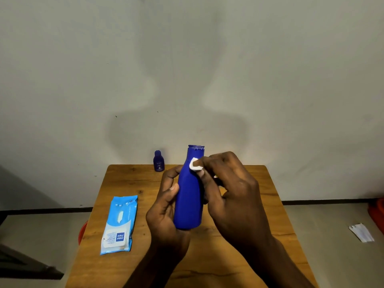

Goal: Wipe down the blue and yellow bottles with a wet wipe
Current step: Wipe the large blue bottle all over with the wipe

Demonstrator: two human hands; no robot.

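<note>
Bottle (188,196), blue, upright above wooden table (239,235), gripped round its lower body by left hand (166,210). Wet wipe (195,164), small and folded, pinched in right hand (230,192), pressed against bottle's neck. Wipes pack (118,224) flat at table's left. Smaller blue bottle (159,161) upright at far edge.

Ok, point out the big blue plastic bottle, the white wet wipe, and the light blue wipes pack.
Big blue plastic bottle (188,202): head view, lower body.
White wet wipe (194,164): head view, folded edge.
Light blue wipes pack (121,215): head view, middle.
</note>
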